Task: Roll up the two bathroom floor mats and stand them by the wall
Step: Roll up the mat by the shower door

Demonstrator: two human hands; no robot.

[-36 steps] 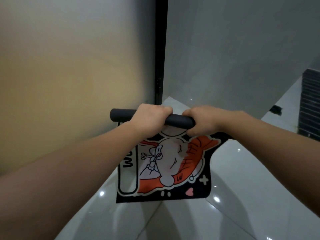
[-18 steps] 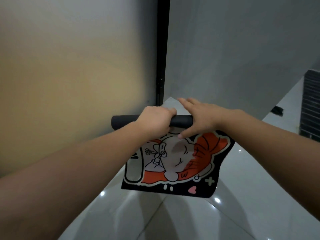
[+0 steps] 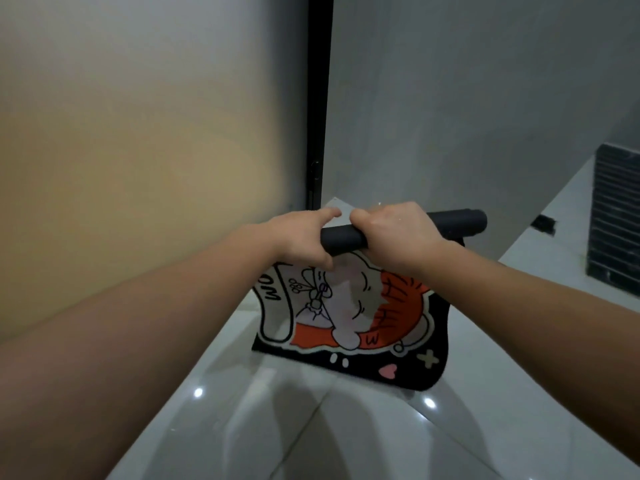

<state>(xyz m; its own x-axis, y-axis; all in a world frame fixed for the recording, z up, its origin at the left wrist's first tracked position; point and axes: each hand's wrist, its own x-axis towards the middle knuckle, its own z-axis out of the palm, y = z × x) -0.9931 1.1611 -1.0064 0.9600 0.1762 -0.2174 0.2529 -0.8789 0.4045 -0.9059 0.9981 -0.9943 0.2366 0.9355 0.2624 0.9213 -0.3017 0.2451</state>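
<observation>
The mat is being held aloft for rolling; its roll is being gripped by left hand and right hand.

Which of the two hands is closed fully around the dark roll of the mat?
The right hand: its fingers wrap over the roll. The left hand pinches the roll's left end, its fingers stretched along the top.
</observation>
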